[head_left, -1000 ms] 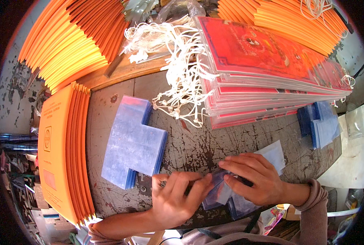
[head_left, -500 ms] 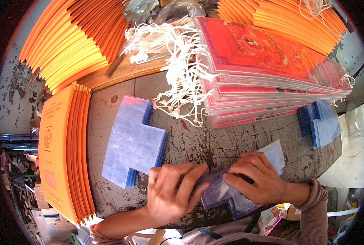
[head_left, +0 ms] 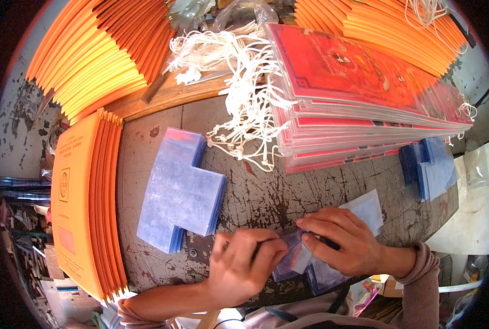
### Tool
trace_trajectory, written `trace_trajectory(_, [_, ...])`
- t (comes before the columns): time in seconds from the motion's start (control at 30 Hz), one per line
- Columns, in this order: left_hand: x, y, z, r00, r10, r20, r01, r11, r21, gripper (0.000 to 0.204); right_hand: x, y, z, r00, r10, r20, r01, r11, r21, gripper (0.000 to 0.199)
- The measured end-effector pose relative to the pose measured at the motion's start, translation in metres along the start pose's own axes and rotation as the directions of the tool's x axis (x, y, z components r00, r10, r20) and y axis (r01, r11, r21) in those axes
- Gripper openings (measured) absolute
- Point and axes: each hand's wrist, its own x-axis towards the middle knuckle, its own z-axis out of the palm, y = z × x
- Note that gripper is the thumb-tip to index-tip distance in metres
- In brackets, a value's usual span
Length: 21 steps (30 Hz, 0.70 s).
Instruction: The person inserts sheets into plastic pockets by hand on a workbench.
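The left hand (head_left: 244,264) is closed, thumb and forefinger pinched at the left edge of a thin, clear bluish plastic piece (head_left: 293,241), located near the front edge of the scratched grey tabletop (head_left: 255,200). The right hand (head_left: 346,241) is bent over the piece's opposite side; whether it grips cannot be determined. A stepped stack of blue-tinted plastic sheets (head_left: 181,186) lies beyond the left hand, to its left. A white rectangular slip (head_left: 366,208) extends beyond the right hand.
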Motion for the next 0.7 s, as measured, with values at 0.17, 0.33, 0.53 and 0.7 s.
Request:
trace_trajectory(0.17, [0.0022, 0.0026, 0.0016, 1.0, -0.005, -0.004, 0.005, 1.0, 0.005, 0.034, -0.0002, -0.0013, -0.0001, 0.998, 0.053, 0.032, -0.055, 0.994, 0.096, 0.02])
trace_trajectory(0.33, [0.0057, 0.0007, -0.0007, 0.998, -0.002, 0.066, 0.002, 1.0, 0.004, 0.038, 0.0, -0.0001, 0.0004, 0.996, 0.077, 0.053, -0.084, 0.984, 0.157, 0.019])
trace_trajectory(0.53, [0.0039, 0.0023, -0.0004, 0.998, 0.024, 0.052, -0.026, 0.998, 0.049, 0.035, 0.0012, 0.0005, -0.0025, 0.99, 0.077, 0.119, -0.099, 0.975, 0.197, 0.017])
trace_trajectory(0.7, [-0.0023, -0.0001, -0.0019, 0.986, 0.127, 0.105, -0.13, 0.991, 0.022, 0.032, 0.0026, -0.0013, 0.0005, 0.996, 0.07, 0.051, -0.075, 0.994, 0.083, 0.016])
